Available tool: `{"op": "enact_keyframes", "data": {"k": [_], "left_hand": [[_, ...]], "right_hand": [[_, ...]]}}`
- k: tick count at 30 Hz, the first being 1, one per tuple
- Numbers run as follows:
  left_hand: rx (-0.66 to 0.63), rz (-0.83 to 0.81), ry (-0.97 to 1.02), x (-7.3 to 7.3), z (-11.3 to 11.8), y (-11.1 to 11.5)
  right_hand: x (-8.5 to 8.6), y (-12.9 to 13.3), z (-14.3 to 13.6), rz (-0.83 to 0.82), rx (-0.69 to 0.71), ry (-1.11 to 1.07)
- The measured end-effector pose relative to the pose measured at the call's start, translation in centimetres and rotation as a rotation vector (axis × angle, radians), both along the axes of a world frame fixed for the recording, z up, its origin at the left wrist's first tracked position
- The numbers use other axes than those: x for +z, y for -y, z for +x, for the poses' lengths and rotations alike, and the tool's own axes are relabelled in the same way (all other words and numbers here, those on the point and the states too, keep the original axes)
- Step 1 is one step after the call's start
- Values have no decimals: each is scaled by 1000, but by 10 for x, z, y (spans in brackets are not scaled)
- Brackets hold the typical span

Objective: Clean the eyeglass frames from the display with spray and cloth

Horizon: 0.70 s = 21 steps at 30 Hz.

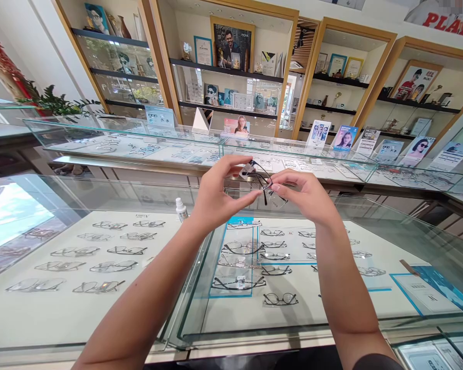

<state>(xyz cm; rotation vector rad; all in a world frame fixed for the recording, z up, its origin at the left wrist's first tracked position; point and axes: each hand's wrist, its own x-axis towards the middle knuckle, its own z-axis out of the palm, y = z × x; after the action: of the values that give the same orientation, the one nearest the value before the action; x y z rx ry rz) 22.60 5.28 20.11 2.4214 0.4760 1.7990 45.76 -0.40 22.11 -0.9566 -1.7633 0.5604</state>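
Note:
A pair of dark-framed eyeglasses is held up above the glass display case, its temples partly folded and a lens hanging toward the right. My left hand curls round one side of it, thumb below and fingers above. On the other side, my right hand pinches the frame between thumb and fingers. Just left of my left wrist, a small white spray bottle stands upright. Under my arms, rows of eyeglasses lie inside the case, including a dark round pair near the front.
The case's glass top spans the area before me. Several eyeglasses lie in its left section. A second glass counter runs behind, with advertising cards standing on it. Shelves with pictures line the wall; a plant is at left.

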Motion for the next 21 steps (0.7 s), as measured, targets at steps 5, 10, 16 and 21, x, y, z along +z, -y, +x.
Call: {"op": "enact_keyframes", "data": {"k": [5, 10, 16, 21], "left_hand": [[-74, -73, 47, -3, -1, -2], [-102, -132, 51, -5, -2, -4], [-174, -187, 42, -4, -2, -4], [-182, -144, 29, -4, 0, -7]], "right_hand": [[0, 0, -1, -55, 46, -41], [1, -1, -2, -164, 100, -88], [0, -3, -1, -221, 154, -110], [-2, -5, -4, -187, 113, -132]]}}
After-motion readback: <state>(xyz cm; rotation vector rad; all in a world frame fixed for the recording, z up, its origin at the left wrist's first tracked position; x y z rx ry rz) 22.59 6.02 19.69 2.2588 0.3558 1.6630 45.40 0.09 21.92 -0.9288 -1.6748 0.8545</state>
